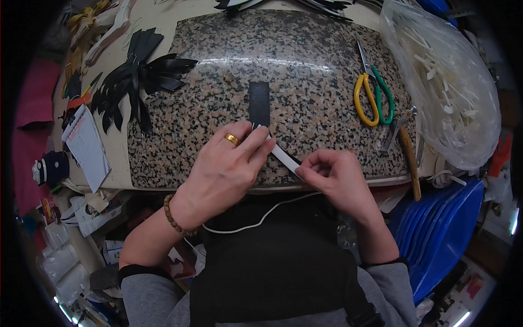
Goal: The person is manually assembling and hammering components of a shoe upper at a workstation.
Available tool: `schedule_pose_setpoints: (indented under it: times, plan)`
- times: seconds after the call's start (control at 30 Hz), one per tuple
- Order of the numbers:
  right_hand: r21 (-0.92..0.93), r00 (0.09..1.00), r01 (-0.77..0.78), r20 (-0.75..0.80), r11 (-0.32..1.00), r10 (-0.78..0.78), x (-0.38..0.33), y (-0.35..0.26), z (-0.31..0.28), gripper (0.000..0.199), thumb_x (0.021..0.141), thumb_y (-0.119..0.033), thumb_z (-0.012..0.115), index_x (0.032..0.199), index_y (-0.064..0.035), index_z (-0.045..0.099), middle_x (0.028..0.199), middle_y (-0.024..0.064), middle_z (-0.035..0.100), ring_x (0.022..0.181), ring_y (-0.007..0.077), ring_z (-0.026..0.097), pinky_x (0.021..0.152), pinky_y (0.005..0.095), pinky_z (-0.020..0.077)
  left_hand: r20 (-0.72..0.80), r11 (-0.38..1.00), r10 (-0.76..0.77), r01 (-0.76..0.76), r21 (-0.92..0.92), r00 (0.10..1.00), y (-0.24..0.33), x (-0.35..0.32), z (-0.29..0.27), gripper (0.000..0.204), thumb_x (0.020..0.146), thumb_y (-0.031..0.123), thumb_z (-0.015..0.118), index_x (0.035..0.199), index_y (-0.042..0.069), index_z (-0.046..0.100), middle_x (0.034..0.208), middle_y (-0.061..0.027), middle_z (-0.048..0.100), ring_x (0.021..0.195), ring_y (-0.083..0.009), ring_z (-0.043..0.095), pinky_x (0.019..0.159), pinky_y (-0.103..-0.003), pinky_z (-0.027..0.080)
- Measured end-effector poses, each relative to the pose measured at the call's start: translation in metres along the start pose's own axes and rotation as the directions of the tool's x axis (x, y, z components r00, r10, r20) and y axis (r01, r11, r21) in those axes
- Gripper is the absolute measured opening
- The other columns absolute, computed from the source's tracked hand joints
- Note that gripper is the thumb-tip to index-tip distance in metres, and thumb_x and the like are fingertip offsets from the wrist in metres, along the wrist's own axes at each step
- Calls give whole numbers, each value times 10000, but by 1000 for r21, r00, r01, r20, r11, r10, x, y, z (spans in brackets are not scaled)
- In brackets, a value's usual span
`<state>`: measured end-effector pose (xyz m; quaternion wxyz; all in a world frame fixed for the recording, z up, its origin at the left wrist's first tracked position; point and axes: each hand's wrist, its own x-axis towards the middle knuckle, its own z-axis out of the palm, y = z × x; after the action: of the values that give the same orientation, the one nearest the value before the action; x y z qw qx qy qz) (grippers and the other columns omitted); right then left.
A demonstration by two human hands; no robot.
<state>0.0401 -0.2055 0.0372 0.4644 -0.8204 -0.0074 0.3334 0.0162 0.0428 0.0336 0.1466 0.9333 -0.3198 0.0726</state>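
Note:
Between my hands runs a narrow black-and-white strip [286,159], its pale face turned up, near the front edge of a speckled granite slab [223,92]. My left hand [231,155], with a gold ring and a beaded bracelet, pinches the strip's upper left end; the fingers partly hide that end. My right hand [332,174] grips the lower right end between thumb and forefinger. Just beyond my left fingertips a flat black rectangular piece [259,102] lies on the slab.
Black strips [139,73] lie bundled at left, beside a paper pad [87,144]. Scissors [371,90] with yellow and green handles and a wooden-handled hammer [407,158] lie at right. Farther right are a clear plastic bag [447,92] of white strips and stacked blue trays [444,234].

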Motion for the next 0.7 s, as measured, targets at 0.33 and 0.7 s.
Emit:
schedule_pose_setpoints:
  times: [0.33,0.7]
  plan:
    - [169,993,-71,-79,983,85,-17,16,-5,183,934,-133,772,941,50,766,758,82,765,680,80,714,640,236,552,90,993,-81,88,-76,993,15,-8,-3,605,792,9,644,1396,51,654,1319,-155,618,1232,-318,619,996,-409,566]
    - [-78,982,-115,-162,990,101,-19,7,-3,220,923,-171,811,879,39,764,691,49,729,616,92,693,591,235,534,170,988,-154,149,44,973,38,-10,2,721,840,21,639,1494,322,616,1457,-248,511,1320,-418,559,1040,-474,539]
